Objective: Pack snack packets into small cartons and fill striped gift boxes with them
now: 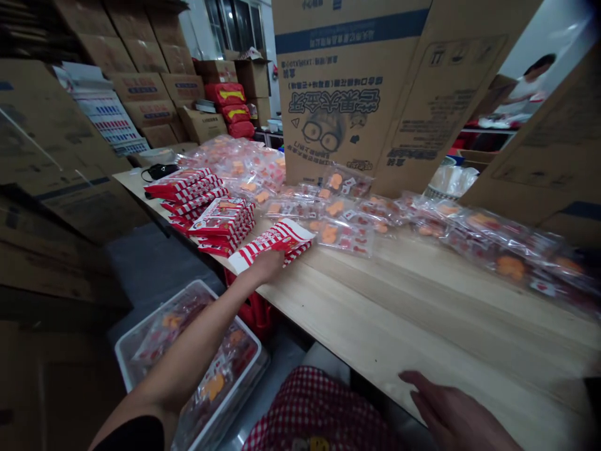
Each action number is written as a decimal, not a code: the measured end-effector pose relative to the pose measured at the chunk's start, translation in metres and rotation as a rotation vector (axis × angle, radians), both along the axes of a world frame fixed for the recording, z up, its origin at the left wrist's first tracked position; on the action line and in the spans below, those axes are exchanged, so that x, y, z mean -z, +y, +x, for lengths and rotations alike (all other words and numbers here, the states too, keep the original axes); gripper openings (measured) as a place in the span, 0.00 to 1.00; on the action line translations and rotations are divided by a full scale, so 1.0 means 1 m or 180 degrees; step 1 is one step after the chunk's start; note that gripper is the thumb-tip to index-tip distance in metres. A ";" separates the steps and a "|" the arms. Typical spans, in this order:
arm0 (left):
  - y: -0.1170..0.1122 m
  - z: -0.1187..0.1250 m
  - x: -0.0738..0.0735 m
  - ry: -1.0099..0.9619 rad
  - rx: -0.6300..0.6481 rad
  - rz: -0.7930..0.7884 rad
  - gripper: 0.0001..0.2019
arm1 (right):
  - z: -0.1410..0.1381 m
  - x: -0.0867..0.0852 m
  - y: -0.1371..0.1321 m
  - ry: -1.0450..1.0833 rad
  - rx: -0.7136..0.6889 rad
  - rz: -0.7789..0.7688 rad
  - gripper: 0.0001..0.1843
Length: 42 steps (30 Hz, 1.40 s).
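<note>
My left hand [265,264] reaches out to a red-and-white striped packet [277,242] lying on the wooden table [399,313]; its fingers are closed on the packet's near edge. Stacks of similar striped packets [200,200] sit just left of it. My right hand [451,410] rests flat near the table's front edge, fingers stretched out, holding nothing. Several clear bags with orange and red pieces [342,219] are spread across the table behind the packet.
A large cardboard box [357,81] stands at the table's back, another at the right [554,144]. A white bin [131,341] with clear bags sits on the floor below my left arm. Stacked cartons [145,75] line the left. A person [530,84] works far right.
</note>
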<state>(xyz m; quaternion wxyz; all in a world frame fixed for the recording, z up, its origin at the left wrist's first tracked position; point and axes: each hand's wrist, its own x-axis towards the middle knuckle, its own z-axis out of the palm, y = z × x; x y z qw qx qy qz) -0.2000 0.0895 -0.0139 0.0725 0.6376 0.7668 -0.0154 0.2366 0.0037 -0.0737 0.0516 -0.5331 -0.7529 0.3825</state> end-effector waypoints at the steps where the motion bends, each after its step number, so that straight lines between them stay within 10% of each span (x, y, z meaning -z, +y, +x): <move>1: -0.003 0.003 -0.008 0.0012 -0.0062 0.0109 0.18 | -0.012 -0.004 0.003 0.0129 -0.0085 0.0089 0.21; 8: -0.033 0.049 -0.079 -0.0875 0.0187 0.2615 0.17 | -0.066 -0.083 0.016 0.1647 0.0246 0.1443 0.16; 12: -0.048 0.117 -0.053 -0.1195 0.1312 0.2919 0.19 | -0.068 -0.120 0.022 0.2570 0.0800 0.0554 0.26; 15: -0.067 0.176 -0.005 -0.0984 0.2134 0.2404 0.26 | -0.061 -0.103 0.037 0.3166 0.1261 -0.0062 0.34; 18: -0.079 0.215 0.031 -0.1160 0.2625 0.1314 0.26 | -0.042 -0.058 0.059 0.2332 0.2250 0.0511 0.38; 22: -0.058 0.228 0.058 -0.0855 0.1478 0.0499 0.38 | -0.009 -0.010 0.075 0.0895 0.2818 0.0626 0.46; 24: -0.044 0.227 0.071 -0.0747 0.1042 0.0278 0.49 | -0.003 -0.002 0.075 0.0166 0.2576 0.1039 0.48; 27: -0.036 0.223 0.087 -0.0767 0.1198 0.0172 0.45 | -0.012 -0.001 0.070 -0.1106 0.1056 0.1623 0.35; 31: -0.041 0.221 0.091 -0.0690 0.1267 0.0270 0.33 | -0.031 0.004 0.062 -0.1409 0.0426 0.1594 0.14; 37: -0.047 0.248 0.069 -0.0849 0.1157 0.0200 0.19 | -0.017 0.013 0.062 -0.1524 0.0818 0.1580 0.20; 42: -0.054 0.275 0.062 -0.1036 0.0914 0.0015 0.45 | -0.012 0.013 0.065 -0.1468 0.0868 0.1432 0.19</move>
